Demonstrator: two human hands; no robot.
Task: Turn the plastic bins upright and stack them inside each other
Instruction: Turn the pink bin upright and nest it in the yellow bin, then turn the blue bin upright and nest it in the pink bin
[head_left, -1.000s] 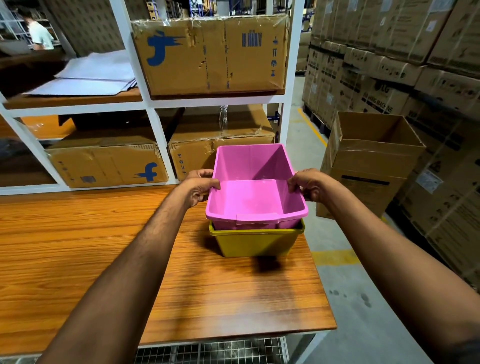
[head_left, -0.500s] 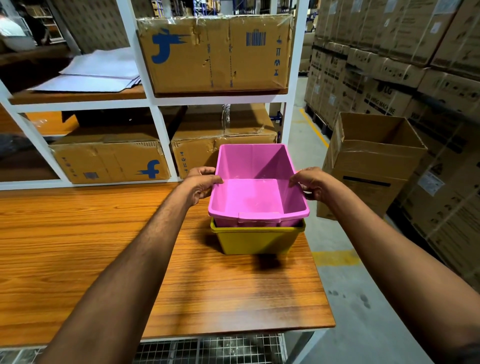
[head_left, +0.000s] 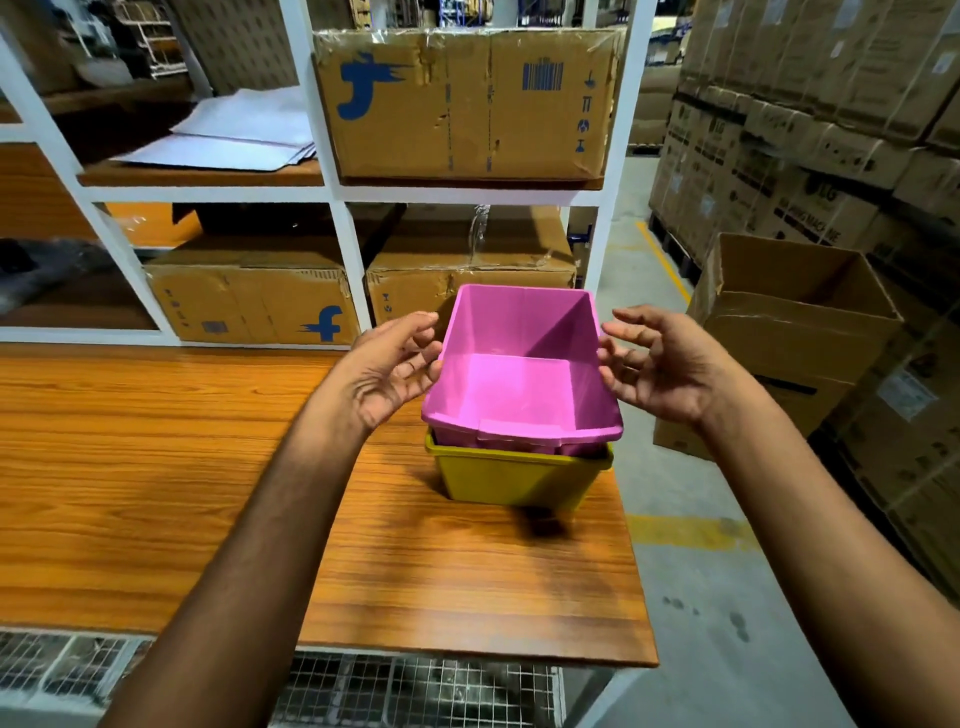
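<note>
Hands flank the pink bin (head_left: 519, 384): left hand (head_left: 387, 371) at its nine o'clock, right hand (head_left: 657, 366) at its three o'clock, both spread wide with fingers loose, holding nothing. That bin sits upright, nested in the yellow bin (head_left: 511, 478) near the wooden table (head_left: 208, 467)'s right edge. Nesting looks finished; next, I judge, comes checking it seats level, or fetching another bin if any remain out of view.
</note>
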